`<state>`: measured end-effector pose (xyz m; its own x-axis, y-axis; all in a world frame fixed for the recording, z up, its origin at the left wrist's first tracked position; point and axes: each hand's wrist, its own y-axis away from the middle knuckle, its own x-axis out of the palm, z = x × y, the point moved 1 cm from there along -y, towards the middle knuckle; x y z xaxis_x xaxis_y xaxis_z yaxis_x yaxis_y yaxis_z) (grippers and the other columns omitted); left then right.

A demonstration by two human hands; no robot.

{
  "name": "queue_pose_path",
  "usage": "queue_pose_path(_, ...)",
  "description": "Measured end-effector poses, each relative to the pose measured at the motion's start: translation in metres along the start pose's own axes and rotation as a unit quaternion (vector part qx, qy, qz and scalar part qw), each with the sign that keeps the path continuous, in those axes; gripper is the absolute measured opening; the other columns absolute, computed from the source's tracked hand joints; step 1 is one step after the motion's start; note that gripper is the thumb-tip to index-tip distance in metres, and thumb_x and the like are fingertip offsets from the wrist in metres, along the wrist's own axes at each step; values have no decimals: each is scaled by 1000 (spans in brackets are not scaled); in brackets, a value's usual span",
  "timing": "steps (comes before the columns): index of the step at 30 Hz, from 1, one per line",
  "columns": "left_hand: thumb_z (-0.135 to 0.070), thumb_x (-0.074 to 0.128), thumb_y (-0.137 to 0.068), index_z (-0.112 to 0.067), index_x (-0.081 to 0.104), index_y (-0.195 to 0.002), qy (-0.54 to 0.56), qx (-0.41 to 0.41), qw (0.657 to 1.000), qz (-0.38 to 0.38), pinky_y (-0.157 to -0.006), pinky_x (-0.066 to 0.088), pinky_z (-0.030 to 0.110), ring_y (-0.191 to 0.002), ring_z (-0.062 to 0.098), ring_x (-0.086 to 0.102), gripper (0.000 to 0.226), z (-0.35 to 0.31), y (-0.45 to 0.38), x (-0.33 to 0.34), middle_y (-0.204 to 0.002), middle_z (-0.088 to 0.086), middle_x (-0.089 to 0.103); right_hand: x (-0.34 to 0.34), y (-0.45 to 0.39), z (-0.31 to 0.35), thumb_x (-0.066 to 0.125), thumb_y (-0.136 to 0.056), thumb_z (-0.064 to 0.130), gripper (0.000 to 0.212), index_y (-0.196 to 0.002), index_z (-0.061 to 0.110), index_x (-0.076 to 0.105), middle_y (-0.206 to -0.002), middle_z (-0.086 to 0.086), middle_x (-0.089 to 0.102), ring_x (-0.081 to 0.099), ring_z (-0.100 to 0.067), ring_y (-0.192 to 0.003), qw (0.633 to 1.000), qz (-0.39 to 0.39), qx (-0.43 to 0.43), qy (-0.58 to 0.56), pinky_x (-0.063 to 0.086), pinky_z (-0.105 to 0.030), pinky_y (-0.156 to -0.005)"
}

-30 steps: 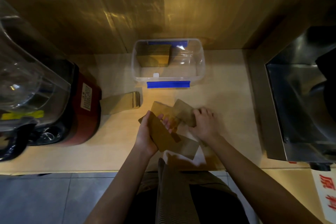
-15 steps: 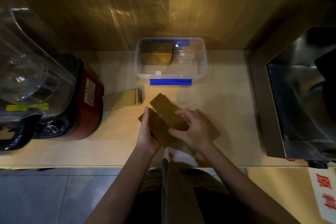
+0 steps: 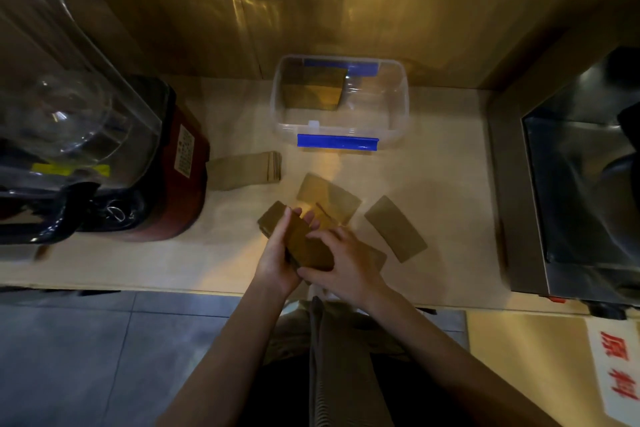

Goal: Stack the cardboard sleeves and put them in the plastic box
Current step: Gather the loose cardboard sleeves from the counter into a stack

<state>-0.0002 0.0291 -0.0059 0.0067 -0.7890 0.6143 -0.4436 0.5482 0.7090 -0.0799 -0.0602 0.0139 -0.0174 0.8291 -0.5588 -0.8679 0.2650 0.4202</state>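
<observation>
A small stack of brown cardboard sleeves is held over the counter's front edge between my left hand and my right hand, which presses on its near end. Loose sleeves lie on the counter: one just beyond the hands, one to the right. A squared stack of sleeves lies to the left. The clear plastic box with blue clips stands at the back, with a bundle of sleeves standing in its left part.
A blender with a red base and clear jar stands at the left. A steel machine fills the right. A wooden wall backs the counter, whose front edge runs by my wrists.
My right hand laid a loose sleeve onto the stack in my left hand and now presses it. One sleeve lies uncovered to the right.
</observation>
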Motion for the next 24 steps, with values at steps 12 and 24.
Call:
queue_pose_path(12,-43,65,-73,-22,64,-92,28,-3,996,-81,-79,52,33,-80,13,62,28,-2,19,-30,-89,0,66,6,-24,-19,44,-93,23,40,-133,19,42,-145,-8,40,37,-24,-131,985,8,-51,163,34,-38,-106)
queue_pose_path(24,-50,58,-77,-19,64,-88,62,-3,990,-127,-83,49,34,-70,14,70,33,2,27,-60,-77,2,73,19,-70,-24,37,-92,6,58,-145,17,17,-159,-9,11,4,-24,-146,876,134,-180,427,2,-47,-118)
